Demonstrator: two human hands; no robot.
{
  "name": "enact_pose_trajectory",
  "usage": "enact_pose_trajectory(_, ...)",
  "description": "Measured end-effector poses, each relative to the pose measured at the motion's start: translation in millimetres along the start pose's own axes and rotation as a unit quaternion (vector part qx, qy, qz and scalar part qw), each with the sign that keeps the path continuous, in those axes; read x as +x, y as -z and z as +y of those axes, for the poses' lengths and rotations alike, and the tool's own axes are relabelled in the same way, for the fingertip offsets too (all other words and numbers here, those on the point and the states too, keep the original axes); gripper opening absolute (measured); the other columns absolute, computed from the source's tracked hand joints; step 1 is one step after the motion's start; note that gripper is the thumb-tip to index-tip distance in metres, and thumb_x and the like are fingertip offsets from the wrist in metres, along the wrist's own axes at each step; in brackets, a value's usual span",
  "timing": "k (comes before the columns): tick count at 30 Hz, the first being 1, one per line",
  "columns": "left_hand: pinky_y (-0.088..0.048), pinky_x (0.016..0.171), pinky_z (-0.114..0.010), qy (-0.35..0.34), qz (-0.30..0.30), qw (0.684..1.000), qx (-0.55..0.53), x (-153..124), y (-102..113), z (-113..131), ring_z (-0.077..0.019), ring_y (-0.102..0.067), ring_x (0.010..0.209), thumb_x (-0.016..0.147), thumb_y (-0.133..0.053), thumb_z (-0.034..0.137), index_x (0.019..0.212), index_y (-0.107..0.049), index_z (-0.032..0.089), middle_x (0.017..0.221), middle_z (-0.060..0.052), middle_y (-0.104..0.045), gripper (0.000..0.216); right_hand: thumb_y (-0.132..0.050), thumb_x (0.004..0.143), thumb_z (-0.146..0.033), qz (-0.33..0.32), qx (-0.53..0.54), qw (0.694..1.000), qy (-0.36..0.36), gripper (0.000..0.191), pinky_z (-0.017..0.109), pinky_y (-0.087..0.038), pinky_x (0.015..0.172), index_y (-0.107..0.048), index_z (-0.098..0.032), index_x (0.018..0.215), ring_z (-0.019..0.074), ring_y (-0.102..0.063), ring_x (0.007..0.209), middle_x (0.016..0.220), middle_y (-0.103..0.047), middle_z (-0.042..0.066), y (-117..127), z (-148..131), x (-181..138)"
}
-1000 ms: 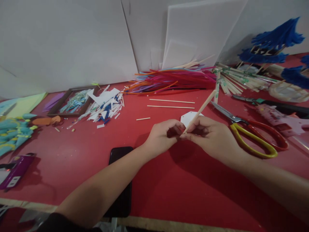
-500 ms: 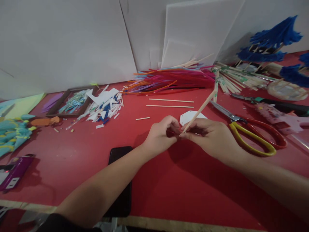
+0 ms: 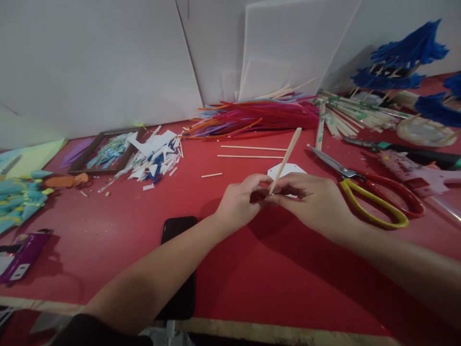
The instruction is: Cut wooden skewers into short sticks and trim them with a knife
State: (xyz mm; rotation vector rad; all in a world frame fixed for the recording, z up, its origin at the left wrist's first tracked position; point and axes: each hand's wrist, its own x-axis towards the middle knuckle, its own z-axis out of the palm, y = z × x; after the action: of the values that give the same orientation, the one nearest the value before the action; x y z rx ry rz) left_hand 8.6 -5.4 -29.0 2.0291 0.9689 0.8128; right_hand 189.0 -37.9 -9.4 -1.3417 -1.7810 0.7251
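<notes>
Looking across the red bench [image 3: 288,278], I see my left hand [image 3: 239,204] and right hand [image 3: 315,202] meeting near its middle. Both are pinched on the lower end of a wooden stick [image 3: 286,156], which tilts up toward the far edge above a white cutout [image 3: 290,168].

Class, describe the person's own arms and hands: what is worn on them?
The left forearm and right forearm are bare. The left hand and right hand show no gloves, rings or watch. A dark sleeve covers the left upper arm.
</notes>
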Motion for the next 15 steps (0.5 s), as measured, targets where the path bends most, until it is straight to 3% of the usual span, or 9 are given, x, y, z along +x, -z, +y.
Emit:
enact_pose_trajectory(11, -0.057, 0.074, -0.022, 0.023, -0.007, 1.000, -0.006, 1.2, 1.5, 1.2, -0.0128, -0.075, 0.075, 0.080, -0.075, 0.013, 0.098, -0.060, 0.023, 0.081, 0.004, -0.078, 0.025, -0.067, 0.082, -0.035, -0.013, 0.010, 1.000, 0.006, 0.010, 0.030, -0.051, 0.065, -0.070, -0.027, 0.076, 0.0166, -0.066, 0.070, 0.079, -0.074, 0.000, -2.6, -0.8, -0.7)
enact_pose_trajectory(15, -0.057, 0.075, -0.023, 0.029, -0.011, 0.999, -0.025, 2.7, 0.6, -1.3, -0.0136, -0.076, 0.077, 0.078, -0.073, 0.008, 0.097, -0.059, 0.022, 0.081, 0.003, -0.078, 0.027, -0.064, 0.084, -0.045, -0.058, -0.017, 0.997, 0.039, 0.020, 0.033, -0.052, 0.069, -0.068, -0.026, 0.080, 0.0186, -0.067, 0.074, 0.082, -0.074, 0.003, 9.2, -4.0, 5.3)
